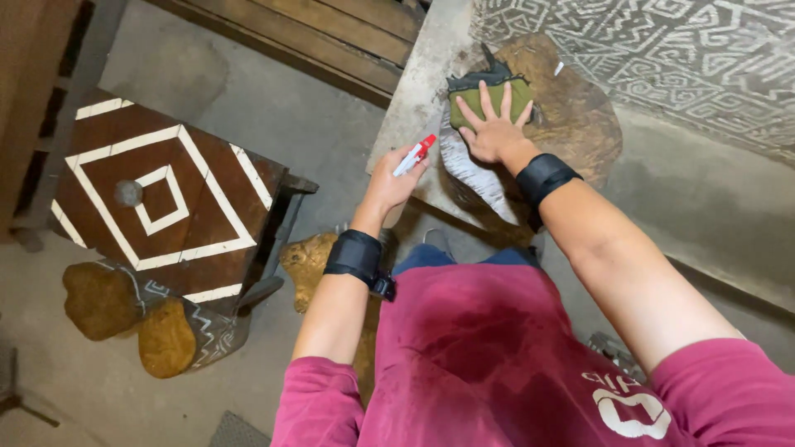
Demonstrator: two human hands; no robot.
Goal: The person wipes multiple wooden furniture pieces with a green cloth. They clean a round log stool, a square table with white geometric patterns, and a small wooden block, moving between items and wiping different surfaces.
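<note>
My right hand lies flat, fingers spread, on a green cloth pad with a dark edge, pressing it onto a brown carved wooden piece on a grey bench. My left hand is closed around a small white marker with a red cap, held just left of the wooden piece's white-painted lower edge. Both wrists wear black bands.
A brown stool top with white diamond lines stands at the left. Brown wooden pieces with white patterning lie on the floor below it. A white-patterned panel fills the upper right. Wooden planks lie at the top.
</note>
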